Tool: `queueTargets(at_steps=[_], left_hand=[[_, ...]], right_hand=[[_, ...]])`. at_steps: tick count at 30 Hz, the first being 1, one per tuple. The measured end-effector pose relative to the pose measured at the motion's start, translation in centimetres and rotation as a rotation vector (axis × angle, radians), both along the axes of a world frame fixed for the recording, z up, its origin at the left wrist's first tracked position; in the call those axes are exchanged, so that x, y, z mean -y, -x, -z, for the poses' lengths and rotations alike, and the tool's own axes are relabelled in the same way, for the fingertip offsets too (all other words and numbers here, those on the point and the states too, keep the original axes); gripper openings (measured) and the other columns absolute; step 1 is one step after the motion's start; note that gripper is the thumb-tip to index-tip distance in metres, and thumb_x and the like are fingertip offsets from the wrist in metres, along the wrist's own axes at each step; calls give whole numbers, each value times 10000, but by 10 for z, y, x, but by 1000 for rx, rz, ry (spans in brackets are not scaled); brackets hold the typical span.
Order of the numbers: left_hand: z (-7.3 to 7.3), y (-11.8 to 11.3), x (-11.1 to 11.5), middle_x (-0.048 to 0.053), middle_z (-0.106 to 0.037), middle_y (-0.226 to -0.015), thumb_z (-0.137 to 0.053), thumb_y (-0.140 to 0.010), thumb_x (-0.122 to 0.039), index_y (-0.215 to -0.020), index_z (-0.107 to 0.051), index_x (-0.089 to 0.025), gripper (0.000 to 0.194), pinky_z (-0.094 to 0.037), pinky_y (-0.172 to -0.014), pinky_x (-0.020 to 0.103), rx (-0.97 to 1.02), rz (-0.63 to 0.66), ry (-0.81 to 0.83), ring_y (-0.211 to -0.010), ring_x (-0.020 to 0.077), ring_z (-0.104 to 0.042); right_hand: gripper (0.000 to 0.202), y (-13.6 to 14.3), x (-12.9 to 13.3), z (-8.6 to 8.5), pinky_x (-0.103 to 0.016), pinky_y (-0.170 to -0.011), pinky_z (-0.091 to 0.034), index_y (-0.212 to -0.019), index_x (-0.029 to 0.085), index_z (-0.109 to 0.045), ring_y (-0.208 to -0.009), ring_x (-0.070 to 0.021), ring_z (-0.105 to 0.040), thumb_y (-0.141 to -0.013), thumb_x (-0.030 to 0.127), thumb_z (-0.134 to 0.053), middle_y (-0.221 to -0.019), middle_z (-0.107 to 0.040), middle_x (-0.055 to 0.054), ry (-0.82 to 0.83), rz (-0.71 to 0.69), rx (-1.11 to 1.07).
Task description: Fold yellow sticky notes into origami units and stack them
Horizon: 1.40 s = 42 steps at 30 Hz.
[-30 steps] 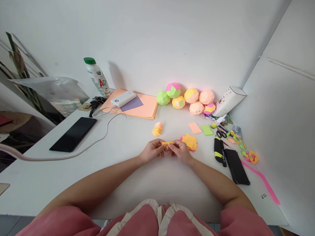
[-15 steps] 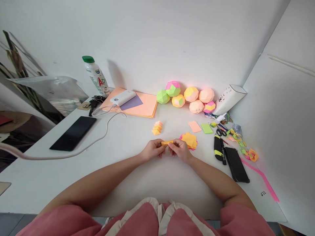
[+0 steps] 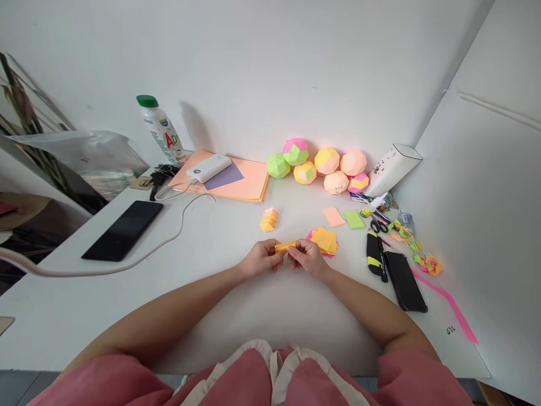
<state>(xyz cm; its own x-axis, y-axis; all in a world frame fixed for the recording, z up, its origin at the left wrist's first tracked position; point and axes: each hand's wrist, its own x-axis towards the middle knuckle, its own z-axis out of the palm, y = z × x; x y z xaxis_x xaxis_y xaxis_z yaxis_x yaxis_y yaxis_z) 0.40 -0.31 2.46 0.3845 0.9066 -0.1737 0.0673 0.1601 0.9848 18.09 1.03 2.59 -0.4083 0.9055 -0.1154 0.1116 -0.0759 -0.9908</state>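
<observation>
A narrow folded orange paper is pinched between both hands above the white table. My left hand grips its left end, and my right hand grips its right end. Just behind the right hand lies a pile of orange and pink paper squares. Small folded orange and peach pieces stand in a short row behind the paper. Peach slips and green slips rest further right. The lower fingers of both hands are partly hidden.
Several paper balls line the wall. At left are a black tablet, a white cable, a power bank on paper sheets and a bottle. Scissors, a cutter and a black phone lie at right.
The camera view has shifted slightly. Both hands still hold the folded orange paper in nearly the same place, with a little more of it showing.
</observation>
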Motion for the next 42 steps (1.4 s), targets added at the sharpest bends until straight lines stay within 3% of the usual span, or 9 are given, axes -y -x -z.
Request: queueTargets(at_steps=[7,12,18,26,30,35,38,42], left_hand=[[3,1,0,-23,-565,-592,-558,-733,-318,-791,-511,-150,183,-396,-484,221,-8,14,-4,-473,92,-511],[8,0,1,-39,-533,-539,-528,-741,-259,-768,-509,-155,109,-373,-479,212,-4,56,-34,-469,83,-476],[0,0,1,-37,-541,-530,-515,-707,-205,-746,-499,-152,67,-380,-482,215,-12,95,-11,-465,83,-478],[0,0,-2,-50,-526,-491,-535,-714,-267,-770,-494,-151,134,-403,-466,233,70,80,11,-430,95,-476],[3,1,-4,-58,-522,-472,-524,-725,-276,-779,-487,-152,141,-384,-458,228,103,54,-14,-398,87,-458],[3,0,-4,-53,-532,-475,-529,-708,-245,-759,-469,-154,120,-401,-464,228,94,32,6,-415,92,-485],[5,-2,-3,-49,-537,-497,-548,-699,-239,-740,-464,-158,124,-403,-465,221,94,35,8,-432,92,-500],[7,-3,-2,-45,-540,-518,-556,-699,-236,-754,-481,-154,123,-405,-476,222,69,44,-8,-445,91,-502]], right_hand=[[172,0,0,5,-210,-481,-415,-777,165,-548,-536,-83,-535,-745,326,-601,-692,-584,12,-5,-46,19],[68,-1,0,12,-211,-474,-384,-756,165,-531,-529,-91,-515,-726,217,-564,-616,-549,25,-29,-87,39],[59,-4,0,10,-219,-486,-401,-741,160,-526,-520,-90,-520,-684,152,-541,-621,-551,24,-23,-100,-1],[25,-9,-4,9,-225,-446,-417,-711,169,-468,-483,-105,-544,-708,148,-481,-588,-564,18,26,-162,-176],[75,-11,-7,13,-225,-414,-414,-719,194,-396,-497,-109,-557,-783,220,-424,-692,-581,8,53,-87,-258],[143,-6,-2,11,-217,-474,-421,-892,194,-462,-549,-102,-538,-806,297,-512,-654,-548,30,-17,-108,-67],[160,-3,0,9,-215,-499,-417,-849,172,-519,-566,-97,-519,-790,317,-553,-642,-532,24,-40,-127,56],[148,-4,0,6,-223,-514,-422,-813,165,-546,-566,-97,-500,-788,312,-549,-629,-510,24,-33,-158,53]])
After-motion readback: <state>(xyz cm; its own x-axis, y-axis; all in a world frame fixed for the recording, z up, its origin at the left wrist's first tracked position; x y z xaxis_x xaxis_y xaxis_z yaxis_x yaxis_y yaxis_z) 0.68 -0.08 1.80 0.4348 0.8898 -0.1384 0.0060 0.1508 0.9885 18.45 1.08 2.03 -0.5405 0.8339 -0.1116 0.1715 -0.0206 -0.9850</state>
